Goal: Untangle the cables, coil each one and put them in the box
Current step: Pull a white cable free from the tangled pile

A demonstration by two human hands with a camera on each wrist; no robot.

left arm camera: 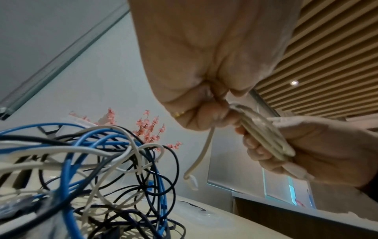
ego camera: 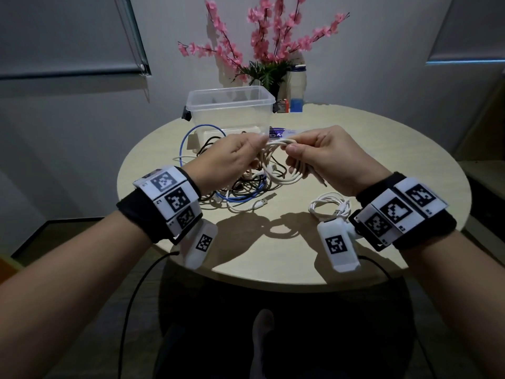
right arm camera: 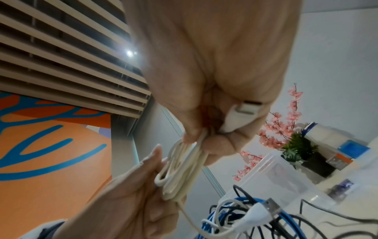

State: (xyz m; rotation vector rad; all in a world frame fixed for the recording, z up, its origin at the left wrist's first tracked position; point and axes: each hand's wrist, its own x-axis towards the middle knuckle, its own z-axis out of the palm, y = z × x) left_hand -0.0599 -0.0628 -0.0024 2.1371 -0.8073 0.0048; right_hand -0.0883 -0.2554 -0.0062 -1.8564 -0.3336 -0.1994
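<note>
Both hands hide much of the cream cable [ego camera: 284,157], a flattened coil held above the table [ego camera: 355,149] before the box [ego camera: 232,110], long axis running hand to hand. The left hand [ego camera: 232,160] and right hand [ego camera: 328,157] each pinch it.

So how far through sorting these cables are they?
Early on. One white coil lies finished on the table. Both hands, left hand and right hand, are winding a second white cable. The tangle remains, and the box looks empty.
</note>
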